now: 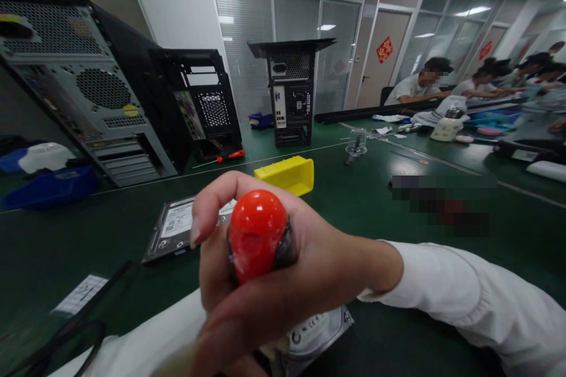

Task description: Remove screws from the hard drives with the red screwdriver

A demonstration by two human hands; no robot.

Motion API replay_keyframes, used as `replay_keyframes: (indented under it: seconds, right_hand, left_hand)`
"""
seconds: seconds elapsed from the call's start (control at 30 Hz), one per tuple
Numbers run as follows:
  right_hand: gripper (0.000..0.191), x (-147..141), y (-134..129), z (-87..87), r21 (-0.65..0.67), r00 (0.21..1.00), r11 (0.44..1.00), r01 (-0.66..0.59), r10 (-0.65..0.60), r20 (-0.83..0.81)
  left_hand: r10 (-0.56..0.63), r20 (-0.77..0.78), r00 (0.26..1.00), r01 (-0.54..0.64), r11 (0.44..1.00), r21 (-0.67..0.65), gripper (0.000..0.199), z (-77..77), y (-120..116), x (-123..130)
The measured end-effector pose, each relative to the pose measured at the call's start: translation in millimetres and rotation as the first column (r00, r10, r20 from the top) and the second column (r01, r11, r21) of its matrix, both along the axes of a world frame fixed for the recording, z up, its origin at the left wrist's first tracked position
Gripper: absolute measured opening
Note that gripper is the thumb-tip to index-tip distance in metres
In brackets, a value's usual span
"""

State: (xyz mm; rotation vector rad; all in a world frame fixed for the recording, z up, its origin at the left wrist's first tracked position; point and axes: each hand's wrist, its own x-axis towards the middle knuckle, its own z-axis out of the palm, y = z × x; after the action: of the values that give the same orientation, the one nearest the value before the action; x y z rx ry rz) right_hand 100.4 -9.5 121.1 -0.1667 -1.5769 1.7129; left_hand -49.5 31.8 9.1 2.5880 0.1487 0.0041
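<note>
My right hand point(327, 247) is closed around a screwdriver with a red and black handle point(259, 227), its rounded red end facing the camera. The shaft and tip are hidden behind the hand. Below it lies a hard drive point(316, 336), partly covered by the hand. From the lower left, my left sleeve point(154, 336) reaches in behind the right hand. My left hand point(250, 366) is almost wholly hidden near that drive, so its grip does not show. A second hard drive point(172, 230) with a white label rests on the green table just left of my right hand.
Black computer cases point(132, 88) stand at the left, another case point(292, 94) at the back. A yellow bin point(287, 175), a red-handled screwdriver point(232, 156), a blue bin point(53, 185), a clear cup point(356, 142) and a black cable point(88, 312) are around. Co-workers point(420, 85) sit back right.
</note>
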Motion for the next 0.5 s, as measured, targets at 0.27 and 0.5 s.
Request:
replay_keyframes:
  seconds: [0.27, 0.5]
  right_hand:
    - [0.015, 1.3, 2.5, 4.6, -0.112, 0.98, 0.993, 0.033, -0.054, -0.192]
    - [0.02, 31.0, 4.4, 38.9, 0.076, 0.947, 0.946, 0.314, -0.306, -0.101]
  left_hand:
    - [0.093, 0.07, 0.993, -0.096, 0.994, 0.048, 0.105, 27.9, 21.4, -7.5]
    - [0.142, 0.057, 0.988, -0.151, 0.961, 0.231, 0.101, 35.0, 49.1, -23.9]
